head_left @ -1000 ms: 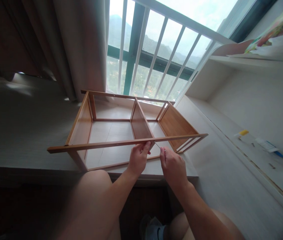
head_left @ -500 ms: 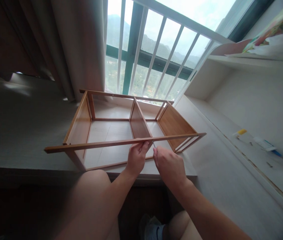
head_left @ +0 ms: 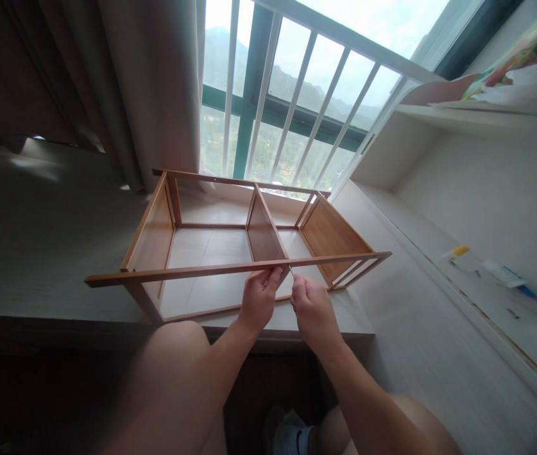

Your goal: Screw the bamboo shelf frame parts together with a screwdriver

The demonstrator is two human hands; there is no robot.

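Nearest: one bare knee (head_left: 181,344) and, low between the legs, a foot in a pale sock (head_left: 294,439). Right hand (head_left: 314,309): fingers curled closed, pinching a thin metal tool (head_left: 290,270), its far end at the frame's front rail (head_left: 202,273). Left hand (head_left: 259,297): just beside the right, fingers under that rail, thumb and fingertips pinching the frame where the middle panel (head_left: 268,230) meets it. Wooden frame (head_left: 337,230): one, brown, two bays, lying on the pale ledge (head_left: 36,253) before both hands. To the right, on a white surface: a yellow-ended item (head_left: 460,251) and a blue-ended packet (head_left: 508,276). Beyond: grey curtain (head_left: 164,95), left; white railing (head_left: 335,44); green-framed window (head_left: 242,145), hills outside.
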